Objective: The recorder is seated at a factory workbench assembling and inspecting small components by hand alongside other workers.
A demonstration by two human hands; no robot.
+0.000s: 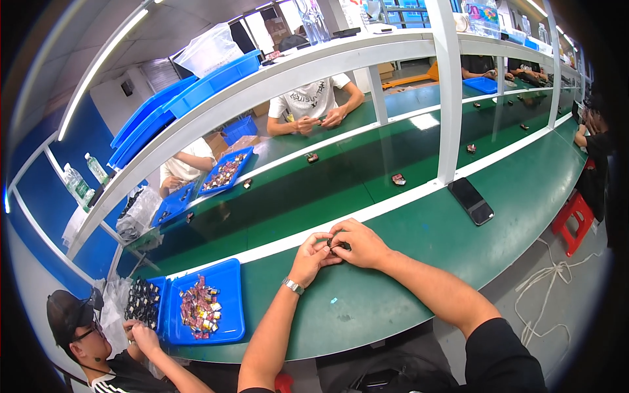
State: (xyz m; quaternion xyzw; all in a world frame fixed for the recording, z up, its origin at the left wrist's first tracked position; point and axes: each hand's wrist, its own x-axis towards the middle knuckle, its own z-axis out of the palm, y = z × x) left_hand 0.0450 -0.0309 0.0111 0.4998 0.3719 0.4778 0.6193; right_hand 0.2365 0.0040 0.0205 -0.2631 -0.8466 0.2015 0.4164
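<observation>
Small dark part (331,244): between left hand (310,254) and right hand (360,244), above the table (386,301), close to its far edge
Long axis: cannot tell which way it points; the part is tiny and mostly covered
Grip: both hands clamped on the part by thumb and fingertips
Blue tray (230,288): at the table's left end

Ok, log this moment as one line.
left hand: pinching small dark part | right hand: on same part | leftward: blue tray with small-parts pile | rightward: black phone on green tabletop
</observation>
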